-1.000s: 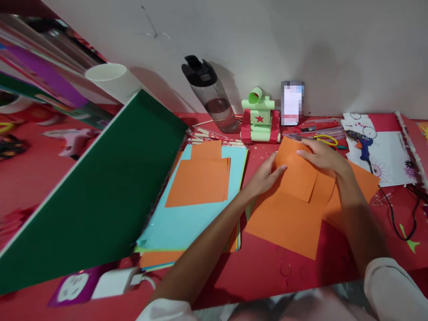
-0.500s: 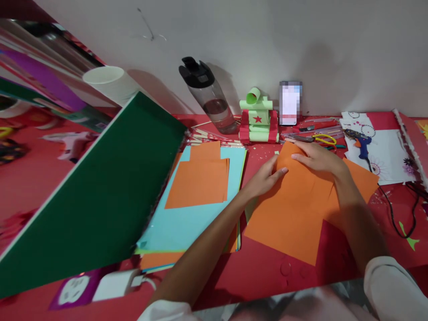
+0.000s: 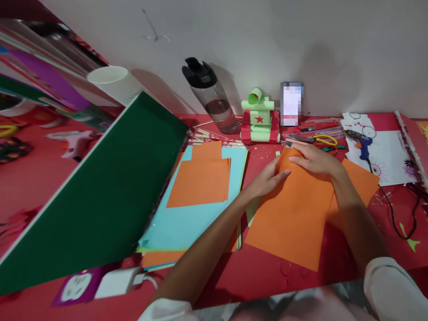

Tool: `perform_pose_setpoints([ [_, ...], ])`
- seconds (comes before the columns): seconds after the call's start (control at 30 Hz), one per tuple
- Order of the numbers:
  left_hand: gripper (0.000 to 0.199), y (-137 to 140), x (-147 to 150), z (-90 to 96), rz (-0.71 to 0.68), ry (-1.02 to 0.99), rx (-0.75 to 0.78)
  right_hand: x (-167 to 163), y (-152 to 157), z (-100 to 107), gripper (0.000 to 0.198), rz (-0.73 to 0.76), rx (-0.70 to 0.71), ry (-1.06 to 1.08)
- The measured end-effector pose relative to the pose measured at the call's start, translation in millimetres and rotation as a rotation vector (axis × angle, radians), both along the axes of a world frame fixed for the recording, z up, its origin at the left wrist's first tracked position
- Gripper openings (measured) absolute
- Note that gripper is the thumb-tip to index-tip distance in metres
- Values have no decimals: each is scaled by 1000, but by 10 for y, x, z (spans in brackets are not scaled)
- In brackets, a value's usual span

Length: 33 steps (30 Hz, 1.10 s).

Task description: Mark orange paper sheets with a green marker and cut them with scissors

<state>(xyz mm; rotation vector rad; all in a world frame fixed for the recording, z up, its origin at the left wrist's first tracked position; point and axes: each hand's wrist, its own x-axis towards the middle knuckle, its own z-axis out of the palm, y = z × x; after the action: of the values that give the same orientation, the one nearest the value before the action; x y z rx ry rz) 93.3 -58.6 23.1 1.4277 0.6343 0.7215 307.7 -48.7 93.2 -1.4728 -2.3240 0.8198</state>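
Observation:
A large sheet of orange paper [image 3: 292, 214] lies at a slant before me, its far end between my hands. My left hand [image 3: 269, 177] grips its left edge, thumb on top and the other fingers partly hidden beneath. At the far edge, my right hand [image 3: 312, 157] pinches the sheet with its thumb on the upper face. Under my right forearm is another piece of orange paper [image 3: 363, 180]. A pale green strip [image 3: 252, 211] shows beside the sheet's left edge.
Left of my hands, cut orange pieces [image 3: 199, 185] rest on a stack topped with light blue paper [image 3: 187, 229]. A green board [image 3: 100, 191] leans at left. Behind stand a water bottle [image 3: 214, 98], a green-and-red paper model [image 3: 260, 119] and a phone [image 3: 291, 104]. Scissors [image 3: 324, 140] and a blue glue gun [image 3: 364, 147] lie right.
The large orange sheet has shifted slightly toward me and lies smoother, with its right edge more distinct from the orange piece beside it. Both hands keep their grip.

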Motion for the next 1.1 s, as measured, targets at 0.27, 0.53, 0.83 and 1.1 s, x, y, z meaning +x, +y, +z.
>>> perform_pose_setpoints([
  [0.27,53,40,17,-29,290,189,238,-74,-26,27,22,23,2,-93],
  [0.53,56,-26,27,-40,254,228,295,-138,-23,-14,21,47,23,-76],
  [0.83,65,-68,3,-7,306,452,327,-146,-28,-25,23,45,50,-79],
  [1.1,69,-76,-24,48,280,473,326,-142,-32,-56,24,36,27,-108],
])
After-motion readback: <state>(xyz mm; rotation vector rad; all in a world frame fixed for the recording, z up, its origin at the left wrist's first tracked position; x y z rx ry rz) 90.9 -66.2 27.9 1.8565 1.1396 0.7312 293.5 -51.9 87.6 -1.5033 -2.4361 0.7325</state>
